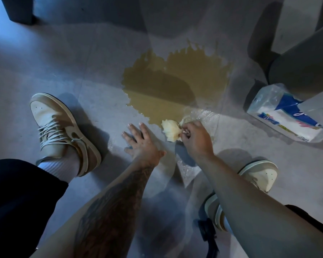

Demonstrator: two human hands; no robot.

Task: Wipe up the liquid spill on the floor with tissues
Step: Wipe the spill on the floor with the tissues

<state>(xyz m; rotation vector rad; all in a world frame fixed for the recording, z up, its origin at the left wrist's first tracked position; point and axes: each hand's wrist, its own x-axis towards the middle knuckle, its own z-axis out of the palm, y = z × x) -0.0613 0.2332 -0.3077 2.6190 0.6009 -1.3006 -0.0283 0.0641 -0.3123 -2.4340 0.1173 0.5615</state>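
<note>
Nearest, the left shoe (pixel 63 131) and right shoe (pixel 259 174) stand on the grey floor (pixel 73 62), well apart. Between them, the left hand (pixel 142 144) lies flat on the floor, fingers straight and spread, holding nothing. Just right of it, the right hand (pixel 196 138) has its fingers curled, pinching a soaked yellowish tissue wad (pixel 170 130). The wad touches the near edge of the brown spill (pixel 175 84), which spreads farther out. A wet smear surrounds the right hand. An opened tissue pack (pixel 287 116) lies at far right, apart from the spill.
</note>
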